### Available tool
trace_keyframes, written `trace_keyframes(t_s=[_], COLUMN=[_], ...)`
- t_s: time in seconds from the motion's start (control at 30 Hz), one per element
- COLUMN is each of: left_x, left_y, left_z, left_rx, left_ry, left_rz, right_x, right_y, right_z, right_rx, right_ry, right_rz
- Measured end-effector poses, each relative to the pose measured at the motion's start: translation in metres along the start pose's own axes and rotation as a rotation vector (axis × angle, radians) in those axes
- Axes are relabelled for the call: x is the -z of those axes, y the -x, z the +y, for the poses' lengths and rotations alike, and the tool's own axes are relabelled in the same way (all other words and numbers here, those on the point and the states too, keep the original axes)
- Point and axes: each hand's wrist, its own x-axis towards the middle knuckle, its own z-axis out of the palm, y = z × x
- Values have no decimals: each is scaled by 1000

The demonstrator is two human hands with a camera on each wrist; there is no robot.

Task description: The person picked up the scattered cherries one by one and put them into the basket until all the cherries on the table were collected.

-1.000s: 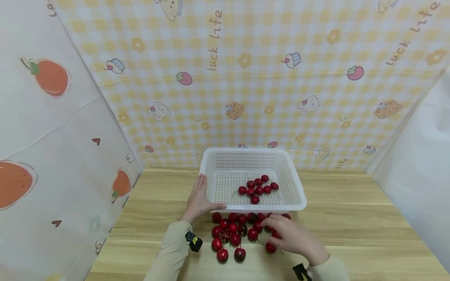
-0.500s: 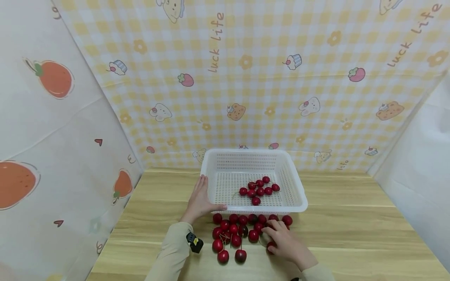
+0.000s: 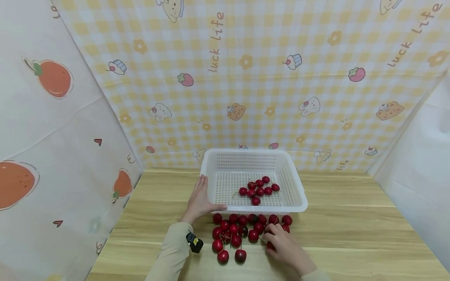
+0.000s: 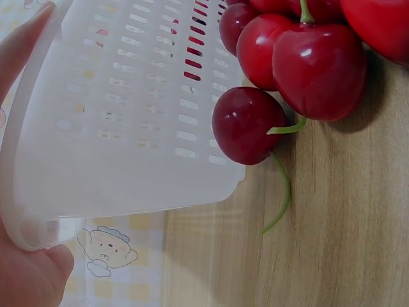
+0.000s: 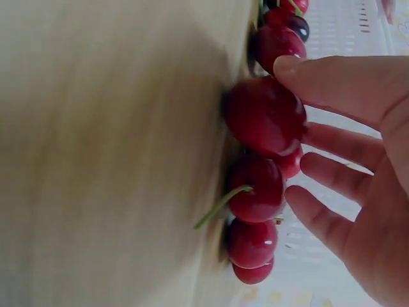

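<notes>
A white perforated plastic basket (image 3: 300,191) stands at the back of the table with several cherries (image 3: 259,191) on its floor. My left hand (image 3: 201,201) grips its front left corner, thumb along the front rim and fingers at the left side. In the left wrist view the basket (image 4: 128,173) sits between thumb and finger. Several loose red and dark cherries (image 3: 236,240) lie in front of it. Among those on the right, my right hand (image 3: 286,244) holds one cherry (image 5: 265,115) between thumb and fingers, low over the wood.
The wooden table (image 3: 351,222) reaches to a yellow checked cloth (image 3: 246,86) behind the basket. White cloth (image 3: 77,140) hangs at the left. Other cherries (image 5: 255,188) crowd close around the right hand, some with green stems.
My right hand has drawn back slightly toward me and its fingers have closed around a cherry. The left hand keeps its hold on the basket.
</notes>
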Motion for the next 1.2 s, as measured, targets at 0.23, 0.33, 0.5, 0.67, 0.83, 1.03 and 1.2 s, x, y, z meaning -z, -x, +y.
trace_keyframes(t_s=[0.23,0.33,0.5,0.67,0.83,1.03,1.2], left_x=[0,0,0,0,0,-1,-2], left_y=[-1,-1,0,1,1,0,0], left_z=[-1,-1,-1,-1,0,0,-2], left_rx=[-3,-3,-3,-6,-9,-11,-7], left_ry=[-6,-12,-9,-10,-5,2,-3], left_rz=[-2,-2,-7,-7,-4,-10,-3], right_x=[-3,-2,-1,7,25,68,116], right_y=[2,1,1,-2,-7,-20,-50], right_z=[-1,0,1,-2,-10,-26,-23], right_rx=[5,-17,4,77,140,270,391], right_ry=[-65,-67,-67,-37,-2,-36,-26], right_rz=[-16,-37,-35,63,127,198,325])
